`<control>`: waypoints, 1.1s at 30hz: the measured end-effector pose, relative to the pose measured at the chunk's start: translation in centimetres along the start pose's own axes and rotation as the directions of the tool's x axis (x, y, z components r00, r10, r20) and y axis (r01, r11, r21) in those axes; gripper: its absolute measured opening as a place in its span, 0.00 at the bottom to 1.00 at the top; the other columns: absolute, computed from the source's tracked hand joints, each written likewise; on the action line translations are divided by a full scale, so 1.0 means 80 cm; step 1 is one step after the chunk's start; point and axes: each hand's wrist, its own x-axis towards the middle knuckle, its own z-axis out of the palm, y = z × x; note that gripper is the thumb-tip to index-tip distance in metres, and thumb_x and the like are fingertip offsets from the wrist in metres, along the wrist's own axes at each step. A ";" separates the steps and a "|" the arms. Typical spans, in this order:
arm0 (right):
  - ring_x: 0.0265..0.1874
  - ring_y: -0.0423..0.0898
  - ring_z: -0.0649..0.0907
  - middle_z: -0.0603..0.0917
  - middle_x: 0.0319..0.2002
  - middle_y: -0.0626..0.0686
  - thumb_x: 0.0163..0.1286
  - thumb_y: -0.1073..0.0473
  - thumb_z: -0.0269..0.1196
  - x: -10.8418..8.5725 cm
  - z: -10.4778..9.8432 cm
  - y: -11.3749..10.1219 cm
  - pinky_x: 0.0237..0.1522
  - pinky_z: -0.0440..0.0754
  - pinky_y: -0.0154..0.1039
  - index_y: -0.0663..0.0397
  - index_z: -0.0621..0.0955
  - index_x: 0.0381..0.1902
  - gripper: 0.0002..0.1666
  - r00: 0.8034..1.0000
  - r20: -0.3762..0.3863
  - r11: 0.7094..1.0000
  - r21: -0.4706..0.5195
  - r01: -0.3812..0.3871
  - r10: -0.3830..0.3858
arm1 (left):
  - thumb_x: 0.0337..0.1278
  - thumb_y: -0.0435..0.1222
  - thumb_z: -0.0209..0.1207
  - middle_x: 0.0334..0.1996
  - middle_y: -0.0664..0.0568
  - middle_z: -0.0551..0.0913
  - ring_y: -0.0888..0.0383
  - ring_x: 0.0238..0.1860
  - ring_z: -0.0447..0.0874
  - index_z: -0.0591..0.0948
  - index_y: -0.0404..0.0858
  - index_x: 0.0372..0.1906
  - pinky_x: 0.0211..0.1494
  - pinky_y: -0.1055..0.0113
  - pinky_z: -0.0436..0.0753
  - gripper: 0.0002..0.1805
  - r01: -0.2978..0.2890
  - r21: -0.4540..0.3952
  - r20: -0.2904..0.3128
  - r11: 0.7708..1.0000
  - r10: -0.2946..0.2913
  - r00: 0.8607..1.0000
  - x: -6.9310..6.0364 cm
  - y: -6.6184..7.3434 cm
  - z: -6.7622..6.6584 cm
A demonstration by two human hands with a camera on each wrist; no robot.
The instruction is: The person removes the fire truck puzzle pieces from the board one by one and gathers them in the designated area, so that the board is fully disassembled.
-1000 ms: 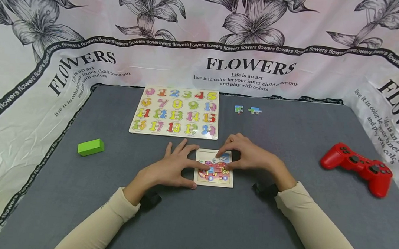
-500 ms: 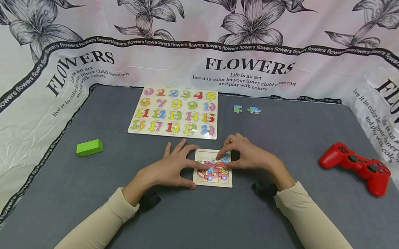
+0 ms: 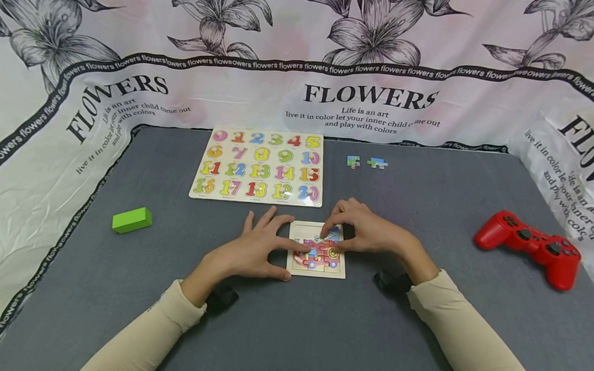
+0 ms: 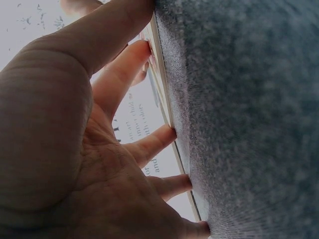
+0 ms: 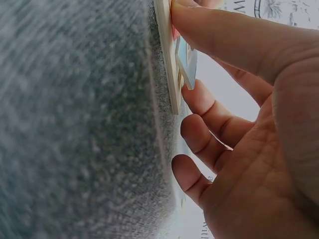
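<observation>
A small wooden jigsaw puzzle [image 3: 318, 272] with a red and pink vehicle picture lies in front of me, in a pale frame. My left hand [image 3: 254, 253] spreads its fingers at the puzzle's left side; the index fingertip presses on the picture, and the thumb is by the lower left corner. From the right, my right hand [image 3: 367, 230] bends its thumb and index finger at a puzzle piece [image 5: 186, 62] in the upper right part. In the right wrist view that light blue piece stands tilted up from the frame. The right fingers partly hide it in the head view.
Behind the puzzle lies a number board [image 3: 258, 164] showing 0 to 20. Two loose jigsaw pieces, a left one [image 3: 353, 162] and a right one [image 3: 377, 163], are at the back. A green block [image 3: 132, 220] lies left, a red game controller [image 3: 528, 248] right.
</observation>
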 end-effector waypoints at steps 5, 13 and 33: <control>0.42 0.46 0.70 0.79 0.42 0.45 0.59 0.58 0.76 -0.001 -0.002 -0.003 0.47 0.64 0.43 0.36 0.88 0.47 0.17 1.000 0.008 1.000 -0.004 0.001 -0.001 | 0.54 0.56 0.71 0.81 0.47 0.56 0.34 0.82 0.34 0.75 0.68 0.69 0.71 0.20 0.35 0.34 0.013 -0.002 0.012 1.000 -0.013 1.000 0.000 0.001 -0.001; 0.43 0.45 0.73 0.81 0.43 0.45 0.60 0.59 0.75 0.000 -0.004 -0.001 0.48 0.69 0.44 0.39 0.85 0.56 0.25 1.000 0.003 1.000 0.010 0.002 -0.002 | 0.54 0.55 0.72 0.80 0.46 0.56 0.33 0.82 0.35 0.76 0.67 0.68 0.72 0.20 0.35 0.34 0.008 -0.007 0.006 1.000 -0.008 1.000 0.000 0.002 -0.002; 0.39 0.44 0.74 0.80 0.40 0.45 0.62 0.58 0.75 -0.001 -0.004 0.010 0.44 0.74 0.41 0.46 0.85 0.58 0.25 1.000 0.006 0.999 0.047 0.002 -0.002 | 0.54 0.56 0.71 0.80 0.46 0.56 0.32 0.82 0.36 0.76 0.68 0.69 0.71 0.19 0.36 0.34 -0.006 -0.003 0.000 1.000 0.006 1.000 -0.001 0.002 -0.002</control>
